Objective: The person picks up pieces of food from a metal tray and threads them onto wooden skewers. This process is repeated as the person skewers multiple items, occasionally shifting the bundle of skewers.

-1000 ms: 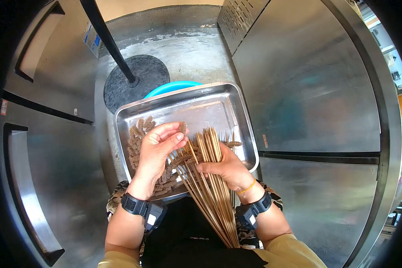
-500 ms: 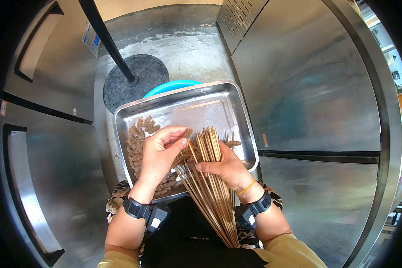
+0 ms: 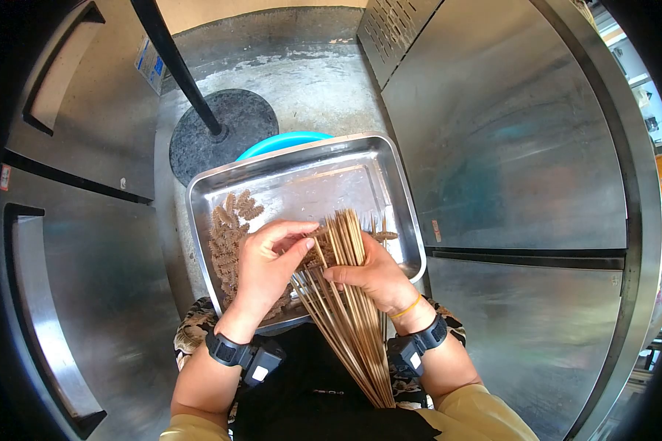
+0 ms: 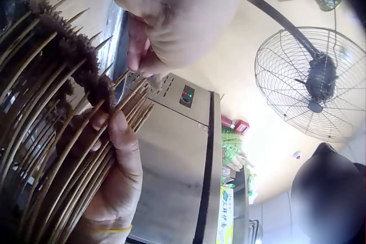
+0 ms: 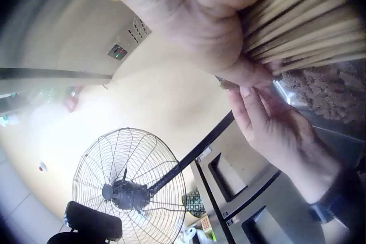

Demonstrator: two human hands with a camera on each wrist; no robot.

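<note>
My right hand (image 3: 379,278) grips a thick bundle of bamboo skewers (image 3: 357,331), their pointed ends up, over a steel tray (image 3: 338,180). At the tip of one skewer on the bundle's left side, my left hand (image 3: 263,268) pinches a small brown ridged food piece (image 5: 229,85) between thumb and fingers. More brown ridged pieces (image 4: 74,46) are threaded on the fanned-out skewers just below their points. A loose pile of the same pieces (image 3: 228,242) lies in the tray's left side, partly hidden by my left hand and forearm.
Behind the tray shows the rim of a blue basin (image 3: 290,140). A black pole on a round base (image 3: 250,117) stands beyond it. Stainless steel cabinets (image 3: 507,147) flank both sides. In the left wrist view a caged fan (image 4: 320,78) stands at the back.
My left hand has moved right and slightly down, bringing the brown piece from beside the bundle onto a skewer's tip. My right hand and the bundle stay in place.
</note>
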